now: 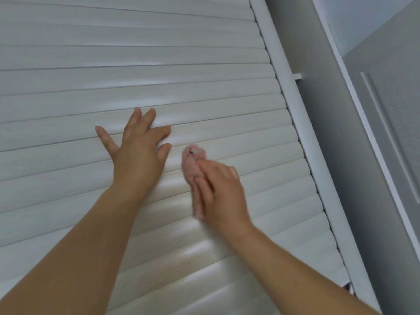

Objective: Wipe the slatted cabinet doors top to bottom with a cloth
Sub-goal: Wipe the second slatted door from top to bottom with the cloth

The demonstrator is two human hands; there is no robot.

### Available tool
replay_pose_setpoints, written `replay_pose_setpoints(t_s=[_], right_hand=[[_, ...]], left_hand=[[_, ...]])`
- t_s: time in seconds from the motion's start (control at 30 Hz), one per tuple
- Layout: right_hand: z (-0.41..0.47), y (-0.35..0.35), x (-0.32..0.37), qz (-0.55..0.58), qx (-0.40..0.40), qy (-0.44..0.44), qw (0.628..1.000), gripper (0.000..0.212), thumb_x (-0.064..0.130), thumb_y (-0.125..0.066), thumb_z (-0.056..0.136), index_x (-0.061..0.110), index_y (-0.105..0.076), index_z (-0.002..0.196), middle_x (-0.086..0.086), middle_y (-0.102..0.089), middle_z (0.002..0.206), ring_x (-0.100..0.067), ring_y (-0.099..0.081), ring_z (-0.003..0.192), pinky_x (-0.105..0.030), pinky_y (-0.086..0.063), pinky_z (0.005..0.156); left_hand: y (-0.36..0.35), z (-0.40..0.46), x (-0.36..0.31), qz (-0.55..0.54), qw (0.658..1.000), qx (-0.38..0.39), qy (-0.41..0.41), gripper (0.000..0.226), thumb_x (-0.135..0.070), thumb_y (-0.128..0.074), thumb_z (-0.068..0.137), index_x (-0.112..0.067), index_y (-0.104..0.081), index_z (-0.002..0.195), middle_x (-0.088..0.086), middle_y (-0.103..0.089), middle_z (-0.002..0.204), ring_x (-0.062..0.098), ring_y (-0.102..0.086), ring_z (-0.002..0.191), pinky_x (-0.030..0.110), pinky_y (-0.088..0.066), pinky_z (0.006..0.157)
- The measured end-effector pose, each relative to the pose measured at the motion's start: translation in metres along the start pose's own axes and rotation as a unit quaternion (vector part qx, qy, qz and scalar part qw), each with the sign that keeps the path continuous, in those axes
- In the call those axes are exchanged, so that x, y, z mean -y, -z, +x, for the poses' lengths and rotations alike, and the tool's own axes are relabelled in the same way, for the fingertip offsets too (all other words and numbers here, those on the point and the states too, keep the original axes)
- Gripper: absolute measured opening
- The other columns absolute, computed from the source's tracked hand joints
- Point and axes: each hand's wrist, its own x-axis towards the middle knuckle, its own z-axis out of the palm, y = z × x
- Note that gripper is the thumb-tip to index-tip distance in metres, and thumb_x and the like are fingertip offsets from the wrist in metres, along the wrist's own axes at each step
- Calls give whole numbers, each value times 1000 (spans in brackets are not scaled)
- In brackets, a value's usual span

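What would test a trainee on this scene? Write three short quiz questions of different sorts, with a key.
1. True or false: the left hand lies flat with spread fingers on the slatted door.
2. Which hand holds the pink cloth? A) left B) right C) both
3. Fill in: small brown specks show on the slats ___ the hands.

Key: 1 true. 2 B, the right hand presses the cloth to the slats. 3 below, near the specks.
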Motion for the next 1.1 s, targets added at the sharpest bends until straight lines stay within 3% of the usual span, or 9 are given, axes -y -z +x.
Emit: replay_pose_setpoints(t_s=[0.07, 0.17, 0.27, 0.4, 0.5, 0.67, 0.8, 1.0, 1.1], right_hand=[[12, 27, -18, 107, -53, -116, 986, 27, 4, -52, 93, 8, -65, 116, 18, -67, 89, -11, -58, 82, -11, -39, 78], [21, 57, -64, 31, -107, -246, 963, 43, 6, -42, 97, 32, -54, 129, 17, -58, 106, -16, -53, 109, -10, -37, 89], [13, 53, -86, -93, -47, -228, 968, 41, 16, -35, 100, 23, -43, 141, 2, -55, 127, -26, -45, 114, -1, -17, 86], [6, 32, -80, -148, -28, -249, 957, 48, 31, -38, 98, 16, -35, 144, -2, -44, 141, -30, -36, 114, -22, -24, 95], [4, 21, -69, -190, -51, -189, 962, 38, 21, -37, 97, 12, -45, 133, -3, -52, 130, -31, -46, 104, -18, -17, 81], [-10, -19, -12, -153, -39, -103, 982, 40, 12, -39, 92, 10, -52, 130, -4, -56, 130, -34, -54, 96, -15, -19, 83], [-22, -52, 35, -136, -7, -36, 990, 53, 1, -52, 77, 9, -55, 130, -6, -56, 132, -33, -53, 89, -33, -34, 80], [-32, -83, 90, -105, -13, 74, 992, 41, 6, -48, 84, 9, -64, 121, -7, -64, 122, -23, -39, 81, -33, -43, 65], [-27, -69, 75, -167, 3, 129, 977, 44, 8, -44, 82, 12, -65, 120, -3, -66, 118, -24, -42, 79, -32, -41, 61]], left_hand=[[4, 0, 3, -4, 1000, 24, -15, 35, -15, -54, 92, -27, -59, 125, -4, -28, 153, 12, -10, 144, 56, 19, 106], [15, -7, 16, -9, 998, 35, -43, 36, -5, -56, 90, -19, -62, 122, 5, -34, 150, 18, -20, 143, 52, 10, 111], [30, -24, 38, 58, 997, -22, -54, 21, -6, -66, 83, -13, -72, 101, 15, -56, 126, 35, -46, 125, 59, -14, 108], [38, -55, 59, 90, 988, -102, -72, 14, -13, -64, 80, -13, -75, 89, 14, -65, 96, 39, -59, 88, 50, -44, 80], [30, -71, 66, 72, 990, -88, -86, 26, -2, -63, 77, -10, -73, 100, 18, -66, 104, 40, -60, 93, 49, -47, 81], [30, -74, 71, 46, 991, -90, -90, 43, 12, -57, 68, -6, -71, 105, 19, -66, 107, 39, -60, 95, 49, -49, 86], [27, -76, 71, 17, 993, -95, -75, 44, 13, -55, 70, -6, -70, 107, 17, -65, 109, 28, -50, 102, 54, -48, 87], [32, -76, 70, -23, 993, -79, -79, 29, -5, -46, 85, -3, -68, 104, 12, -66, 109, 21, -51, 105, 55, -47, 88], [31, -78, 79, 0, 992, -69, -102, 32, 4, -50, 81, -1, -65, 109, 15, -64, 115, 31, -58, 108, 57, -44, 91]])
